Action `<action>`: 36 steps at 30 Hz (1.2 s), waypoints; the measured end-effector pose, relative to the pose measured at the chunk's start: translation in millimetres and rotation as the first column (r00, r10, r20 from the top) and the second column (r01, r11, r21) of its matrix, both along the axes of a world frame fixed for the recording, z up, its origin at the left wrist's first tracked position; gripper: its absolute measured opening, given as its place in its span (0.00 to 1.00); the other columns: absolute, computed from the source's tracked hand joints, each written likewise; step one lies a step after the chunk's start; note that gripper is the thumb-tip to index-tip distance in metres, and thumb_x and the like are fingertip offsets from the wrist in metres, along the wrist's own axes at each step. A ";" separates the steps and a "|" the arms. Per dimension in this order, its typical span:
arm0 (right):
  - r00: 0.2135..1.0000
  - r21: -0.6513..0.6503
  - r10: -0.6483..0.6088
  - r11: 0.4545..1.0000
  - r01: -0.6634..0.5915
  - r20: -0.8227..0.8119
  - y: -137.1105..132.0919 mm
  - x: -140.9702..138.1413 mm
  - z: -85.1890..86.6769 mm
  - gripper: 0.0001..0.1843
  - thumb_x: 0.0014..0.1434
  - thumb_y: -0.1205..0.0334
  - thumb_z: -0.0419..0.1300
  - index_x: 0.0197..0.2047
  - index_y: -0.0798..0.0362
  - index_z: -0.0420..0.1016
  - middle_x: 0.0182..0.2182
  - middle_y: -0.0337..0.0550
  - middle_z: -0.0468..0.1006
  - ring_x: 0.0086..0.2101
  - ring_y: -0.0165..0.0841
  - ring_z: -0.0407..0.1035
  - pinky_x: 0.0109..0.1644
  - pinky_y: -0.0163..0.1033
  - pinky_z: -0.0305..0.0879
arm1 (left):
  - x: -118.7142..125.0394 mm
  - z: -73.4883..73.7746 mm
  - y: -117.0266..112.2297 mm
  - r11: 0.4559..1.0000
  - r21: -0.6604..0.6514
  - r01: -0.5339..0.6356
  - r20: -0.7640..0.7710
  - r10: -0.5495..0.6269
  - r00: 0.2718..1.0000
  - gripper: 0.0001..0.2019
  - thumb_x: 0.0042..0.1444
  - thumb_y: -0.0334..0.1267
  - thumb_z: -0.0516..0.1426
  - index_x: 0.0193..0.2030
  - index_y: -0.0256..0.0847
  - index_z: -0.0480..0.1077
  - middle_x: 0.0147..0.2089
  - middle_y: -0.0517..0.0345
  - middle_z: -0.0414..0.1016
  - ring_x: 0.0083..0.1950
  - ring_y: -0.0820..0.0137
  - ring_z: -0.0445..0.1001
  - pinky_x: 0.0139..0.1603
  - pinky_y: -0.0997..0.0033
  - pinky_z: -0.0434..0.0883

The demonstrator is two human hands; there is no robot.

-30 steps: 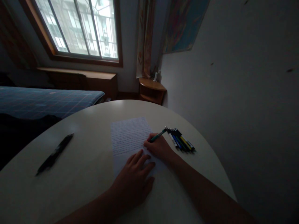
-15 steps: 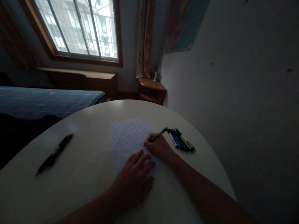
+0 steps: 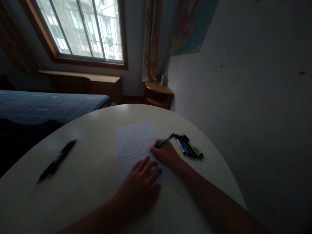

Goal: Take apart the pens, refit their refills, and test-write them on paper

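A sheet of paper (image 3: 133, 139) lies on the round white table (image 3: 92, 156), its upper part covered with lines of handwriting. My right hand (image 3: 167, 154) is closed around a green pen (image 3: 165, 141) at the sheet's right side. The pen leans up to the right, and its writing tip is hidden by my fingers. My left hand (image 3: 141, 185) rests open on the lower part of the paper, fingers spread, and covers some of it.
Several pens or markers (image 3: 188, 146) lie side by side to the right of my right hand. A dark, long pen-like object (image 3: 57, 161) lies at the table's left. Beyond are a bed (image 3: 48, 105), a corner shelf (image 3: 159, 89) and, at right, a wall (image 3: 243, 97).
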State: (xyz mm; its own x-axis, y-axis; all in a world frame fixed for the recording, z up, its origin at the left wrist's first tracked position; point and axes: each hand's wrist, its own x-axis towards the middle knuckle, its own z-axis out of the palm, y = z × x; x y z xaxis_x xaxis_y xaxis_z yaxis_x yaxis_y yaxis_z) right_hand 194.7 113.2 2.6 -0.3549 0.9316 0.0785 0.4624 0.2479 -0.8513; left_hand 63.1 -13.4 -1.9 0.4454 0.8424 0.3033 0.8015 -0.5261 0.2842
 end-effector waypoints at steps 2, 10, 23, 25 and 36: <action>1.000 -0.014 -0.009 1.000 0.009 -0.003 -0.8 -0.4 0.7 0.05 0.48 0.66 0.59 0.22 0.53 0.67 0.16 0.34 0.71 0.19 0.25 0.64 0.25 0.30 0.58 | -0.3 0.3 0.0 1.000 0.006 -0.001 0.009 0.001 1.000 0.19 0.57 0.35 0.56 0.57 0.44 0.67 0.60 0.49 0.67 0.65 0.52 0.61 0.63 0.43 0.63; 1.000 -0.003 -0.020 1.000 0.020 0.003 -0.7 -0.5 -0.5 0.05 0.48 0.65 0.59 0.23 0.53 0.68 0.17 0.34 0.71 0.19 0.25 0.64 0.25 0.30 0.58 | -0.2 -0.6 0.0 1.000 0.016 0.000 0.001 0.000 1.000 0.20 0.57 0.34 0.56 0.57 0.43 0.67 0.60 0.49 0.67 0.66 0.51 0.60 0.63 0.42 0.64; 1.000 0.044 0.022 0.999 -0.022 0.014 1.1 0.6 -1.9 0.07 0.48 0.66 0.59 0.21 0.53 0.67 0.17 0.34 0.71 0.20 0.25 0.63 0.25 0.31 0.56 | 0.0 -0.8 0.4 1.000 0.015 0.000 -0.009 0.001 1.000 0.20 0.57 0.36 0.56 0.57 0.42 0.68 0.60 0.48 0.67 0.65 0.50 0.61 0.63 0.41 0.64; 1.000 0.040 0.021 0.999 -0.022 0.021 1.1 0.6 -2.0 0.06 0.48 0.66 0.60 0.21 0.53 0.67 0.17 0.34 0.71 0.21 0.26 0.64 0.25 0.31 0.56 | 0.1 -0.4 0.7 1.000 0.011 0.000 -0.014 0.000 1.000 0.20 0.58 0.36 0.56 0.57 0.42 0.68 0.60 0.48 0.67 0.66 0.50 0.60 0.63 0.41 0.64; 0.999 -0.008 -0.030 1.000 0.030 0.021 -0.4 -0.4 1.6 0.05 0.48 0.66 0.59 0.22 0.53 0.67 0.16 0.35 0.72 0.19 0.26 0.65 0.24 0.30 0.58 | -0.5 -2.2 -0.3 1.000 0.020 0.006 0.002 -0.006 1.000 0.20 0.57 0.35 0.56 0.57 0.43 0.67 0.60 0.49 0.67 0.66 0.51 0.60 0.63 0.42 0.63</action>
State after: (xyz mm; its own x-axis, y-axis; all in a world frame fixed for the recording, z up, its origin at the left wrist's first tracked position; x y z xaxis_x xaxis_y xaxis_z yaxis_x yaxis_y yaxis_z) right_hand 194.3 112.8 4.1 -0.3285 0.9424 0.0633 0.4874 0.2265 -0.8433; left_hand 62.5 -13.7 -4.1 0.4495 0.8337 0.3209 0.7977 -0.5363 0.2757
